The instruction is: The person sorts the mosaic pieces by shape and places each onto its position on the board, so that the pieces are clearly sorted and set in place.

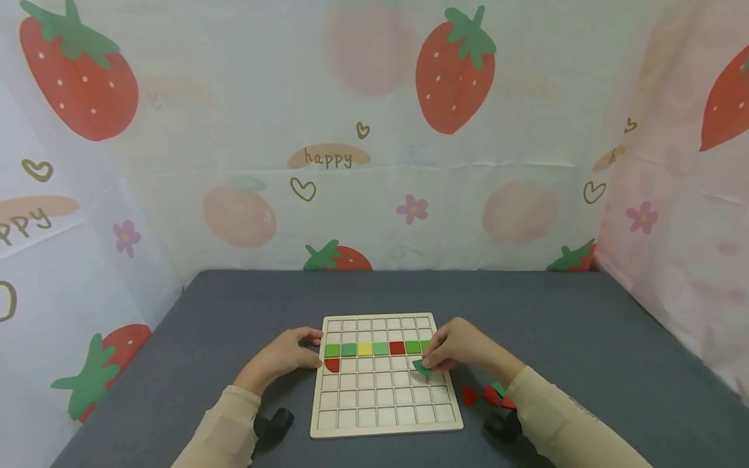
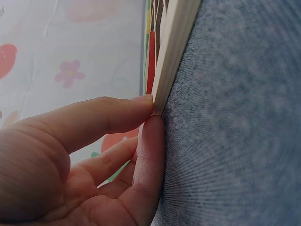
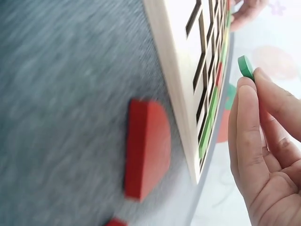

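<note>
A pale wooden grid board (image 1: 386, 432) lies on the dark table. One row holds square tiles, green, yellow and red; a red quarter-round tile (image 1: 332, 365) sits below the leftmost green square (image 1: 331, 351). Over the board's right side, my right hand (image 1: 459, 346) pinches a green tile (image 3: 245, 67) with a curved edge between thumb and fingertips. In the right wrist view it stands off the grid surface. My left hand (image 1: 283, 356) rests at the board's left side, its fingertips touching the outer edge (image 2: 170, 61).
Several loose red tiles (image 3: 148, 150) and a green tile (image 1: 499, 388) lie right of the board, near the right forearm. Black devices (image 1: 275, 426) sit under both wrists. A strawberry-printed cloth (image 1: 257, 117) hangs behind and along the sides of the table (image 1: 251, 292).
</note>
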Motion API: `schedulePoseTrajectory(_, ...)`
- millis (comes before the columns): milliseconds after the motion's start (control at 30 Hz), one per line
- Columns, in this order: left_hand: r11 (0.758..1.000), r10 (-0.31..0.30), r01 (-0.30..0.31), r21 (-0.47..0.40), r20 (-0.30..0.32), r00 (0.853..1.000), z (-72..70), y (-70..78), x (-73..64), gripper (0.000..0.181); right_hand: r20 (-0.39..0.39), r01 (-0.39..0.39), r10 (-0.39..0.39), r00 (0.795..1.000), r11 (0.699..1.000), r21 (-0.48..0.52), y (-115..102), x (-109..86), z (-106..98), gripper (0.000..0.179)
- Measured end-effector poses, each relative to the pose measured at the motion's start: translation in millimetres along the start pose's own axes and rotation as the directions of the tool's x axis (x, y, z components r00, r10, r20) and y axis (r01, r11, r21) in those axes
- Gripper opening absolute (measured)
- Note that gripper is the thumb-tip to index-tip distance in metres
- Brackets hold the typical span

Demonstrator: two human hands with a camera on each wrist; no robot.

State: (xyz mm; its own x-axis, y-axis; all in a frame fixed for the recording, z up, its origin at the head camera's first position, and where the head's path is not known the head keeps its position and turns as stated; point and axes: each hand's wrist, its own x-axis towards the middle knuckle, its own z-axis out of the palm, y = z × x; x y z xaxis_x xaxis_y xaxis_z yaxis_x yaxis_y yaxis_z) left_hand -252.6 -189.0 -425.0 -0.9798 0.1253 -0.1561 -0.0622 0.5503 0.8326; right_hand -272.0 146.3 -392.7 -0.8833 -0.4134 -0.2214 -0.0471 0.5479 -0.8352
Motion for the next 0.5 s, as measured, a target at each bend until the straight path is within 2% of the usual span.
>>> schedulePoseTrajectory(300,1.0,-0.009,0.009,0.005,0.006,1.0,-0.7,-0.1,1.5,0.061,0.007,0.024,-0.025,1.0,0.999,0.033,-8.8,9.2,9.4,0.012)
schedulePoseTrajectory(500,1.0,-0.004,0.004,0.017,0.009,1.0,-1.0,0.7,0.2,0.06,0.003,0.0,0.0,1.0,0.998,0.065,-14.5,14.6,15.7,0.012)
